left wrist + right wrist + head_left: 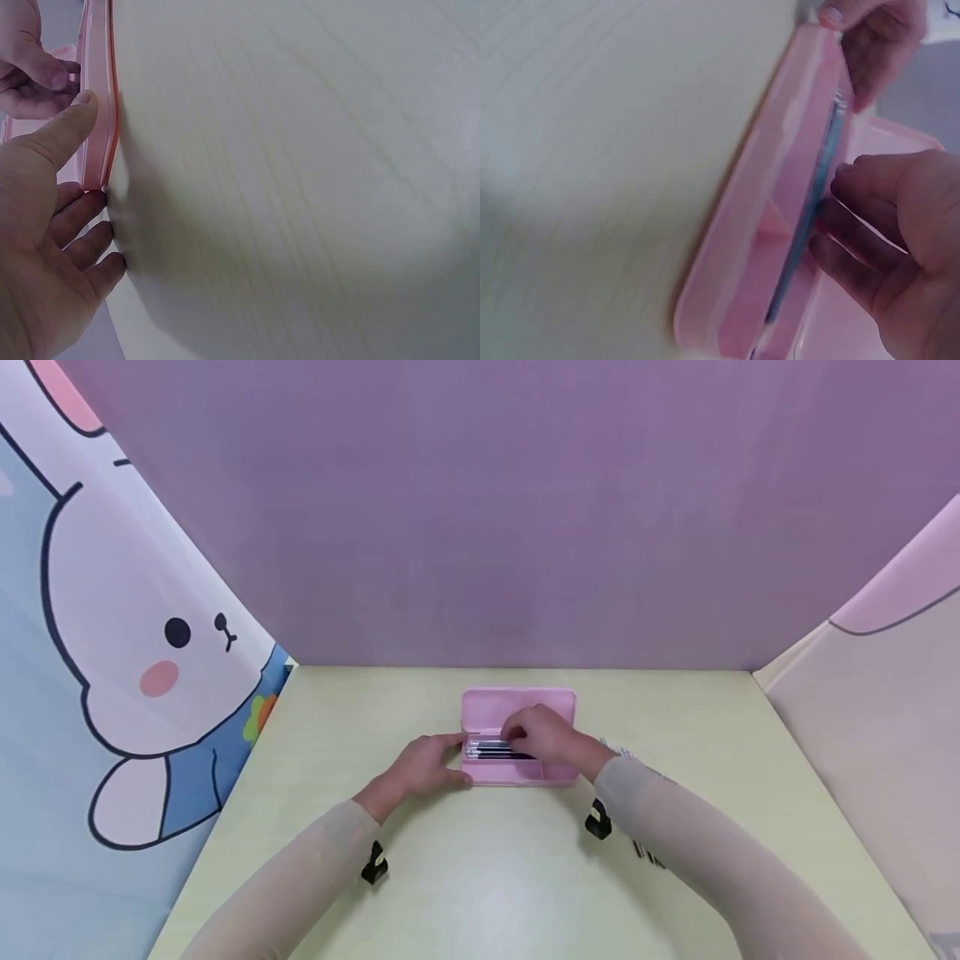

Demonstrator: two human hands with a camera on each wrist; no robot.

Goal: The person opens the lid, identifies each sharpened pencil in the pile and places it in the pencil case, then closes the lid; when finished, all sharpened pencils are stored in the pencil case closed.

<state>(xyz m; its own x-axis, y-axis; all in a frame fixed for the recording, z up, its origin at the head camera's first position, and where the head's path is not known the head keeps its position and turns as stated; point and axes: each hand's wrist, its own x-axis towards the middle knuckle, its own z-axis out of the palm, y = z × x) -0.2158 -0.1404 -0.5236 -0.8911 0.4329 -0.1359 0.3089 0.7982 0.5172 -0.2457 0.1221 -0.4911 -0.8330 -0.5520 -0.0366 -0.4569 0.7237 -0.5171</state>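
Note:
A pink pencil case lies with its lid raised at the far side. Several dark pencils with pale ends lie side by side in its long compartment. My left hand holds the case's left end, thumb at the front wall and fingers round the corner, as the left wrist view shows. Reaching in from the right, my right hand has its loosely bent fingertips on a dark pencil. The fingers are spaced apart along the pencil; the thumb is mostly hidden in the right wrist view.
More slim striped pencils lie on the pale table, partly covered by my right forearm. A purple partition rises behind the table. Printed cloth with a rabbit hangs at the left.

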